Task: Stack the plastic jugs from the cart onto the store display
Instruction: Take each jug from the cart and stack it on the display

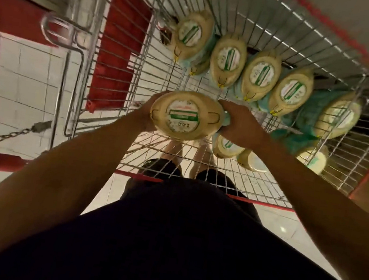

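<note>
Head view: jug (pixel 185 115) between both hands (pixel 147 109) (pixel 239 123) hides their fingertips.

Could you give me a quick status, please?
Left grip and right grip holding one jug over the cart. More jugs lying in the cart. Nothing blocking the lift.

one head-worn view, aimed steeply down

the wide-angle camera looks from the person's head past the dark torso (pixel 176 244) into the wire cart (pixel 127 66) and through it to the tiled floor (pixel 34 77). the left hand (pixel 146 113) and right hand (pixel 239 126), gripping a jug (pixel 185 116) between them, sit close, mid-frame; edges bow and blur.
</note>
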Available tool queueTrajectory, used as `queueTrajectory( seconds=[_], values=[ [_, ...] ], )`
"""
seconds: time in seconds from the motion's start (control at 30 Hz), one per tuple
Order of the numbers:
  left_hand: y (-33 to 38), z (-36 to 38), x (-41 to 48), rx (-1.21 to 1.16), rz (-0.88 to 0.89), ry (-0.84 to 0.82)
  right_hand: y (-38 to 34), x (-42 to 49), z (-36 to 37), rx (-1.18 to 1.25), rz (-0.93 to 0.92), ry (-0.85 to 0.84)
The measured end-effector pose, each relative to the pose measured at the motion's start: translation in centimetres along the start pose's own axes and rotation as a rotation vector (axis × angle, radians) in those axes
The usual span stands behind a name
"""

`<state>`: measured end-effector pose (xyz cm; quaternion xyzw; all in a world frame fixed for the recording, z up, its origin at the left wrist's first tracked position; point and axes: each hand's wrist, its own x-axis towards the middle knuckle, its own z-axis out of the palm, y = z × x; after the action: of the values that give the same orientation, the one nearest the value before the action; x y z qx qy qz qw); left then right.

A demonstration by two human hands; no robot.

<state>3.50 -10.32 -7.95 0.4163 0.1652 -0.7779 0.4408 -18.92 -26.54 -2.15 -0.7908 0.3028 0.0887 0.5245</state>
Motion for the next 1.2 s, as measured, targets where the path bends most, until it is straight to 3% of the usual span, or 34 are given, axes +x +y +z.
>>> queueTrajectory(
  seconds=[0.13, 0.2, 0.27, 0.43, 0.67, 0.8, 1.2],
  values=[
    [1.1, 4.1, -3.6, 0.072, 0.125, -0.069, -2.7, -2.6, -0.2, 0.023, -0.014, 0.169],
    [1.0, 6.2, -5.1, 0.114, 0.173, -0.124, -3.7, -4.3, -0.1, -0.016, -0.062, 0.333],
    [0.6, 8.1, -6.2, 0.131, 0.207, -0.108, -4.7, -6.2, 0.0, -0.004, 0.010, 0.393],
    [-0.7, 11.3, -7.6, 0.184, 0.144, 0.012, -6.4, -10.6, 0.6, 0.470, 0.021, 0.622],
    [-4.7, 17.4, -8.5, 0.327, 0.116, -0.002, -6.1, -19.8, 1.7, 0.607, 0.004, 0.856],
    [-8.5, 21.3, -8.7, 0.373, 0.065, 0.060, -6.1, -26.0, 3.0, 0.559, 0.041, 1.028],
    [-27.9, 29.8, -9.8, 0.708, -0.039, -0.013, -2.1, -47.3, 8.3, 0.542, 0.131, 1.321]
  ],
)
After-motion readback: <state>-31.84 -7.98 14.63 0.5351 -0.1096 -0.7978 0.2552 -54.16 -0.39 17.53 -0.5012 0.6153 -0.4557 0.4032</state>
